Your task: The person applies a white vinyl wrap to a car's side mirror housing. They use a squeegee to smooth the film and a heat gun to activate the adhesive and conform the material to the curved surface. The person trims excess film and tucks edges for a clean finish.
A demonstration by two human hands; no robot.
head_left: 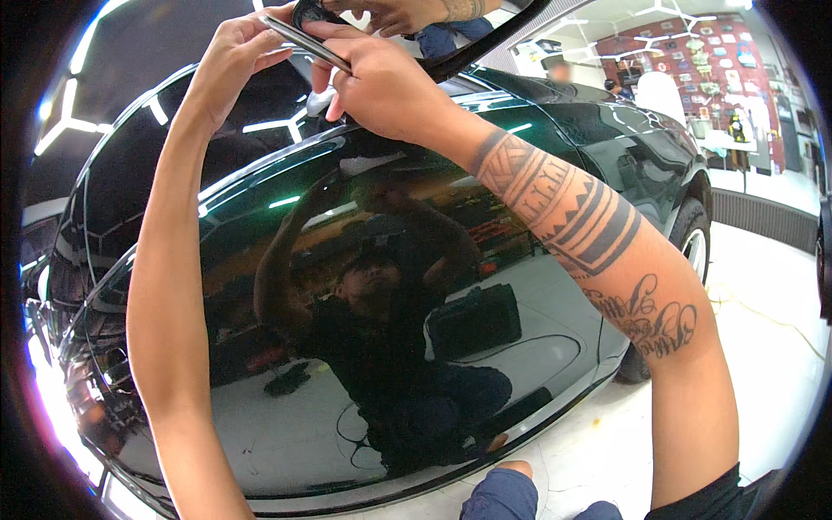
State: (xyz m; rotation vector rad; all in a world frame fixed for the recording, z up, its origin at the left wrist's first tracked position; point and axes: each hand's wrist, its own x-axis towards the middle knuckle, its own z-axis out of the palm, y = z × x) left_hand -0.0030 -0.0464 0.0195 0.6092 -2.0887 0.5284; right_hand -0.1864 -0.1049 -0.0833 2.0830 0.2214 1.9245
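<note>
Pinching a slim dark strip (305, 42) high beside a parked car, a person works with both bare arms raised in the head camera's view. The right hand (381, 82) closes thumb and fingers on the strip's lower end, covering part of it. The left hand (238, 52) is at the upper end, fingers bent toward the strip; whether they are pressed together on it, one cannot tell. The strip slants between the two hands, just below and left of a wing mirror (485, 48), whose casing crowds the space above the right hand and whose glass reflects a tattooed arm.

Below spreads the glossy dark door (399, 347), mirroring the crouched figure and a black case. The tattooed right forearm (572, 199) crosses in front of the bodywork, hiding some of it, while the left forearm (169, 286) rises along the other side. A knee in blue fabric (498, 498) shows at the lower edge. To the right are a wheel (691, 230), a yellow cord (771, 326) on the white floor, a white desk (718, 139) and a red wall (745, 61) hung with pictures.
</note>
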